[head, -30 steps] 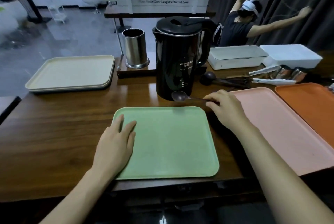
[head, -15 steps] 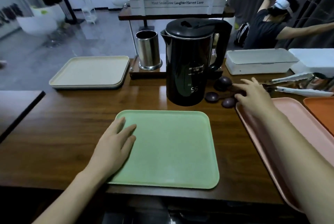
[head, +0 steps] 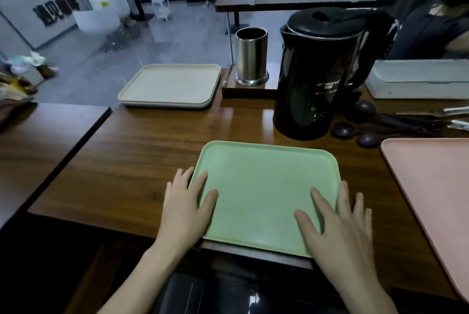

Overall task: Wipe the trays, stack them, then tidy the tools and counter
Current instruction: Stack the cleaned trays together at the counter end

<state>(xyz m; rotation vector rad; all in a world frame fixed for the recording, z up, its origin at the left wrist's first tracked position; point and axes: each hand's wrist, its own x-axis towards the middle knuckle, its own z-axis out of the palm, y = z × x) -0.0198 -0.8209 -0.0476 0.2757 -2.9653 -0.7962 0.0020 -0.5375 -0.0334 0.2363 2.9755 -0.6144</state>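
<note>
A green tray (head: 264,186) lies flat on the wooden counter (head: 142,151) right in front of me. My left hand (head: 186,208) rests on its left edge with fingers straight, thumb and forefinger on the tray. My right hand (head: 337,222) lies flat on its right edge, fingers spread. A stack of cream trays (head: 170,85) sits at the back left. A pink tray (head: 436,192) lies at the right. Dark spoons (head: 365,133) and tongs (head: 456,118) lie behind the pink tray.
A black kettle (head: 317,72) stands just behind the green tray. A steel utensil cup (head: 251,57) stands on a small wooden stand left of it. A white box (head: 418,80) sits at the back right. Another person (head: 431,29) is behind the counter.
My right hand left the spoons beside the kettle and came down onto the green tray's right edge. My view swung left. The left hand stayed on the tray's left edge.
</note>
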